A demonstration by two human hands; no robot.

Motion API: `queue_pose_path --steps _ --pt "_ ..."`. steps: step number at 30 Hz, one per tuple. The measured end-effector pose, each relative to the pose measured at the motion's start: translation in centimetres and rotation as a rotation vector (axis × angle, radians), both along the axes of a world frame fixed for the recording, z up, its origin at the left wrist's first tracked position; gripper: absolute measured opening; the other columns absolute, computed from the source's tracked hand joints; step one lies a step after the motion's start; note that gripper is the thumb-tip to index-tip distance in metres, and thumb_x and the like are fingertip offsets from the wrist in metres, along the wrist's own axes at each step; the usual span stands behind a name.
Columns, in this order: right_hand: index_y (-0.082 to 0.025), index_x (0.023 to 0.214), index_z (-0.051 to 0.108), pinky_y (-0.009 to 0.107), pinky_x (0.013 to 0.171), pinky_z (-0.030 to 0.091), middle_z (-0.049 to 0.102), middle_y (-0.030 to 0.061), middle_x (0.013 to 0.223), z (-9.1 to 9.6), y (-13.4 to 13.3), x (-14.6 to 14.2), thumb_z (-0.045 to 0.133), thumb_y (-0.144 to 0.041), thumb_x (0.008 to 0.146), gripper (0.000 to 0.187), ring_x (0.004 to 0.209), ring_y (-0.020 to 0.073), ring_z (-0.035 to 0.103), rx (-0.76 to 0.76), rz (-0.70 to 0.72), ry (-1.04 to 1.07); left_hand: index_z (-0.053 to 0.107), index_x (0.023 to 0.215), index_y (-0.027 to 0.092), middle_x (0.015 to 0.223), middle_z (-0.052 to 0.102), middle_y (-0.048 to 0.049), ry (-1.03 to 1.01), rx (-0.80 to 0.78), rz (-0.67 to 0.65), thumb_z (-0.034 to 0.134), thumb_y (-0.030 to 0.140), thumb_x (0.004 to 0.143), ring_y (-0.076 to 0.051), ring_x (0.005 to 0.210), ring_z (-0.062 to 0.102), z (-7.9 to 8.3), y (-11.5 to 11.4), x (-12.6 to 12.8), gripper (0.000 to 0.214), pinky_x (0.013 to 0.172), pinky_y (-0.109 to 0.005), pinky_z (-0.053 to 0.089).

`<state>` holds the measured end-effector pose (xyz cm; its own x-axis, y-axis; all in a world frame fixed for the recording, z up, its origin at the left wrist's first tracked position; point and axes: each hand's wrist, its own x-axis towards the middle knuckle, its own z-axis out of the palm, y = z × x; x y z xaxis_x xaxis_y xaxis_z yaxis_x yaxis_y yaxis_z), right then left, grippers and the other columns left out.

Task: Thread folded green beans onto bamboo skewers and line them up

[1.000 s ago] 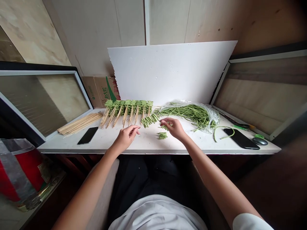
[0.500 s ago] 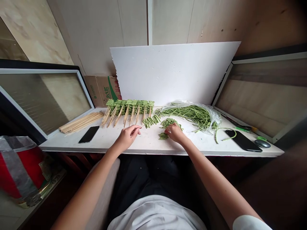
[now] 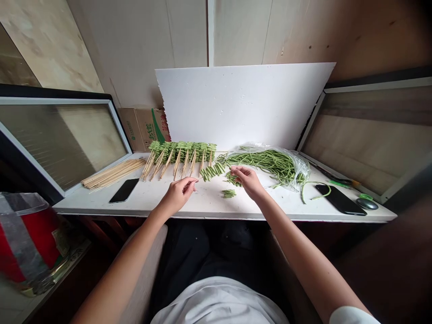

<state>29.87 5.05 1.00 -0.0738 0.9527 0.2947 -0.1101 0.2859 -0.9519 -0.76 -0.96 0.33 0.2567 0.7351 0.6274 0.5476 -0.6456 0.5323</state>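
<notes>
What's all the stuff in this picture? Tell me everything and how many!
white table: one, white, in front of the person
long beans: one bunch, green, in a clear plastic bag, table's right
skewered bean pieces: one long row, green on pale sticks, table's back
loose skewers: one pile, pale tan, table's left
phones: two, black, on the table's left and right
white board: one, white, behind the table
cardboard box: one, tan and green, behind the table's left end
red container: one, red and grey, low at left
left hand: one, pinching a skewer
right hand: one, just above loose bean pieces
</notes>
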Motion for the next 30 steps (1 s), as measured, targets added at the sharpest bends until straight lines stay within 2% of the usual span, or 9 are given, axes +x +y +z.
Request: queue_pose_path --steps 4,11,20,30 --pt "-0.024 0.089 0.079 0.025 0.068 0.051 0.075 0.0034 0.086 1.2 -1.1 -0.9 0.09 -0.058 0.073 0.04 0.083 0.0166 0.067 -0.066 0.066 0.187 0.073 0.117 0.017 0.089 0.077 -0.0059 0.006 0.017 -0.002 0.054 0.037 0.107 -0.016 0.074 0.07 0.1 -0.1 0.1 0.029 0.072 -0.027 0.056" --pt "-0.024 0.093 0.082 0.029 0.084 0.059 0.081 0.0071 0.105 1.4 -2.1 -2.0 0.093 -0.05 0.072 0.035 0.105 0.0223 0.074 -0.115 0.145 0.336 0.072 0.118 0.017 0.088 0.076 -0.0053 0.0 0.02 -0.023 0.055 0.036 0.107 -0.015 0.074 0.069 0.0 -0.1 0.4 0.028 0.072 -0.027 0.056" --pt "-0.024 0.094 0.082 0.025 0.07 0.055 0.083 0.0067 0.106 1.6 -2.4 -2.2 0.093 -0.049 0.073 0.034 0.101 0.0213 0.077 -0.142 0.115 0.32 0.073 0.116 0.017 0.087 0.075 -0.0057 -0.01 0.01 -0.035 0.055 0.037 0.107 -0.016 0.075 0.069 -0.2 -0.1 0.5 0.028 0.072 -0.028 0.057" --pt "-0.024 0.092 0.082 0.025 0.068 0.054 0.083 0.0071 0.105 1.5 -2.4 -2.1 0.092 -0.049 0.074 0.032 0.102 0.0219 0.076 -0.131 0.101 0.317 0.075 0.115 0.018 0.087 0.076 -0.0061 -0.011 0.017 -0.023 0.056 0.036 0.106 -0.017 0.077 0.07 0.2 -0.4 0.6 0.027 0.074 -0.029 0.058"
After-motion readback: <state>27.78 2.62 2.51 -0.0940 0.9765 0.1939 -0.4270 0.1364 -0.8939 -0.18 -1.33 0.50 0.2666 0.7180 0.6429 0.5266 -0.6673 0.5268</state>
